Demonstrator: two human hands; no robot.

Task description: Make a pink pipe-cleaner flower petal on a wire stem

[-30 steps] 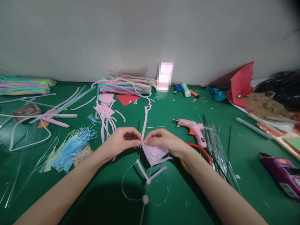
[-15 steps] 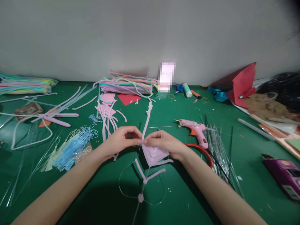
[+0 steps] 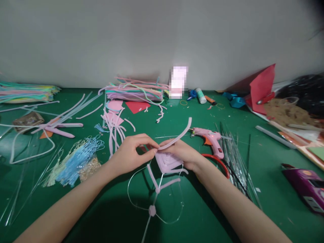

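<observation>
A flat diamond shape of wound lilac pipe cleaner (image 3: 168,162) is up between my hands. My left hand (image 3: 135,152) pinches the pipe cleaner at the shape's upper left corner with thumb and forefinger. From there a loose pipe cleaner end (image 3: 181,133) curves up to the right, across my right hand (image 3: 183,152). That hand is closed on the diamond from the right, some of its fingers hidden behind it. Below hangs or lies a thin wire frame (image 3: 128,193) with a lilac V-shaped piece (image 3: 157,189) and a small lilac knot (image 3: 152,211).
A pink glue gun (image 3: 211,137) lies right of my hands, beside thin wires (image 3: 234,158) and a red ring (image 3: 220,161). Blue tassels (image 3: 76,162) and loose pink strips (image 3: 113,135) are at left. Pipe cleaner bundles (image 3: 134,92) line the wall; a purple device (image 3: 303,185) sits far right.
The loose pipe cleaner end has swung from pointing upright to leaning right over my right hand. The diamond has shifted slightly up and right, and my left hand's fingers have followed.
</observation>
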